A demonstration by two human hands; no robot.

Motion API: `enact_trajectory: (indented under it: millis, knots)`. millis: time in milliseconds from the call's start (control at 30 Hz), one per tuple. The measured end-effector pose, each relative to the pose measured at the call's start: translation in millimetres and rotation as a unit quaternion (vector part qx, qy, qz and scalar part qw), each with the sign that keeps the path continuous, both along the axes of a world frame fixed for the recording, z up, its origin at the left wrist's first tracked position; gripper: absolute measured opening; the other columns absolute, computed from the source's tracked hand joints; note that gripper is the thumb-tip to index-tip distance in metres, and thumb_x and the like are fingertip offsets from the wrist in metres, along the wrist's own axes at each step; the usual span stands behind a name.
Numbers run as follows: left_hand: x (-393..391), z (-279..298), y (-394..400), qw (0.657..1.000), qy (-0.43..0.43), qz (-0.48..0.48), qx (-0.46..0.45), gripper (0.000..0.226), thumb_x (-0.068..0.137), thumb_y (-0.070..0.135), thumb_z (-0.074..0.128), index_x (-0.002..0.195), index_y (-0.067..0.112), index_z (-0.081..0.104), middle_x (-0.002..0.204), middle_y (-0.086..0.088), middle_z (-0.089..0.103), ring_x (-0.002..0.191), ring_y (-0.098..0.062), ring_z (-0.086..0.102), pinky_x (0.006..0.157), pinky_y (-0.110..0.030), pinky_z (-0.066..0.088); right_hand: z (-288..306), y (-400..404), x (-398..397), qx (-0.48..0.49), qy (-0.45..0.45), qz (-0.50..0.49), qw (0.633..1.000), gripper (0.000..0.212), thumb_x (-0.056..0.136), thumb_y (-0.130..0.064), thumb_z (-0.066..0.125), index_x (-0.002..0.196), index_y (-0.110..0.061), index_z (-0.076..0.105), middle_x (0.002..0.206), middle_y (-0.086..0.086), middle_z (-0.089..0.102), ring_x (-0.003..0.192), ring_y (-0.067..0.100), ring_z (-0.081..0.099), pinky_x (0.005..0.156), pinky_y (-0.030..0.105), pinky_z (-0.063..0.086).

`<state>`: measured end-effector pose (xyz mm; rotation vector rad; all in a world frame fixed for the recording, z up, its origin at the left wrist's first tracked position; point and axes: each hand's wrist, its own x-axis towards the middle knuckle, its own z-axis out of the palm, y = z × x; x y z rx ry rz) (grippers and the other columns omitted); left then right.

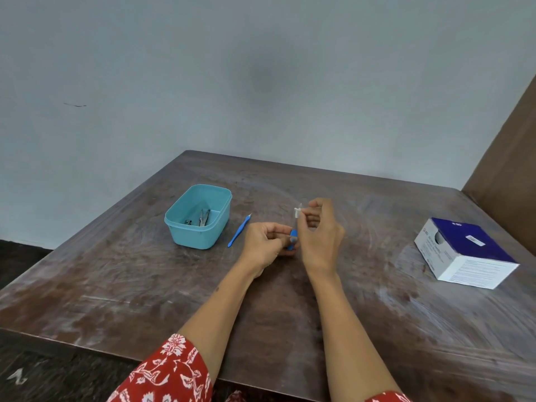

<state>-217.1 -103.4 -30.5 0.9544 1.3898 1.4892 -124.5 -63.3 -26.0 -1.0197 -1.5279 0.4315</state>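
Note:
Over the middle of the wooden table (145, 285), my left hand (265, 245) grips a small blue piece (293, 240) between its curled fingers. My right hand (319, 233) is just to its right and pinches a small white plastic part (298, 210), held upright above the blue piece. The two pieces are apart or barely touching; I cannot tell which. A blue-handled scalpel (239, 231) lies on the table left of my hands.
A teal plastic tub (200, 239) with metal instruments (200, 218) inside stands at the left. A blue and white carton (464, 252) sits at the right. A brown panel (510, 146) rises at the far right. The wall lies behind the table.

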Motion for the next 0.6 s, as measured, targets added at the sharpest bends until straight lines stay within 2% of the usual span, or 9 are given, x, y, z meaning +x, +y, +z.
enact_trajectory:
  millis: [100, 233, 367, 433, 600]
  knots:
    - [-0.2, -0.3, 0.1, 1.0, 0.004, -0.003, -0.002, 0.012, 0.08, -0.008, 0.064, 0.087, 0.001, 0.067, 0.072, -0.01, 0.07, 0.062, -0.015, 0.068, 0.065, -0.03, 0.06, 0.3, 0.0, 0.4, 0.003, 0.004, -0.002, 1.0, 0.021, 0.084, -0.006, 0.065, 0.1, -0.015, 0.055, 0.08, -0.007, 0.063, 0.073, 0.009, 0.064, 0.07, 0.034, 0.057]
    - [0.1, 0.2, -1.2, 1.0, 0.0, 0.014, 0.012, 0.013, 0.08, -0.01, 0.061, 0.086, 0.0, 0.067, 0.073, -0.012, 0.068, 0.064, -0.018, 0.067, 0.064, -0.03, 0.059, -0.9, -4.1, -0.8, 0.011, 0.0, 0.012, 1.0, 0.027, 0.078, -0.007, 0.069, 0.09, -0.022, 0.051, 0.069, -0.006, 0.062, 0.064, 0.009, 0.064, 0.061, 0.03, 0.057]
    - [0.6, 1.5, -1.8, 1.0, 0.007, -0.006, -0.003, 0.013, 0.08, -0.008, 0.063, 0.085, 0.004, 0.067, 0.081, -0.017, 0.069, 0.072, -0.024, 0.068, 0.07, -0.033, 0.06, 0.8, 0.0, 1.9, 0.002, 0.02, 0.008, 1.0, 0.021, 0.084, -0.007, 0.066, 0.1, -0.015, 0.055, 0.079, -0.007, 0.064, 0.072, 0.009, 0.064, 0.069, 0.031, 0.056]
    - [0.6, 1.6, -1.6, 1.0, 0.008, -0.009, -0.004, 0.013, 0.08, -0.008, 0.063, 0.085, 0.004, 0.066, 0.08, -0.015, 0.069, 0.07, -0.022, 0.068, 0.07, -0.032, 0.06, 0.7, 1.4, 1.1, 0.003, 0.019, 0.005, 1.0, 0.023, 0.084, -0.006, 0.065, 0.103, -0.014, 0.056, 0.08, -0.007, 0.065, 0.074, 0.01, 0.064, 0.07, 0.033, 0.056]
    - [0.2, 0.3, -1.4, 1.0, 0.001, 0.005, 0.011, 0.016, 0.08, -0.011, 0.062, 0.08, 0.005, 0.066, 0.071, -0.012, 0.068, 0.059, -0.015, 0.066, 0.063, -0.03, 0.059, -0.6, -2.1, -0.7, 0.021, -0.002, 0.01, 1.0, 0.021, 0.079, -0.007, 0.069, 0.092, -0.015, 0.055, 0.069, -0.008, 0.06, 0.064, 0.012, 0.063, 0.062, 0.033, 0.057]
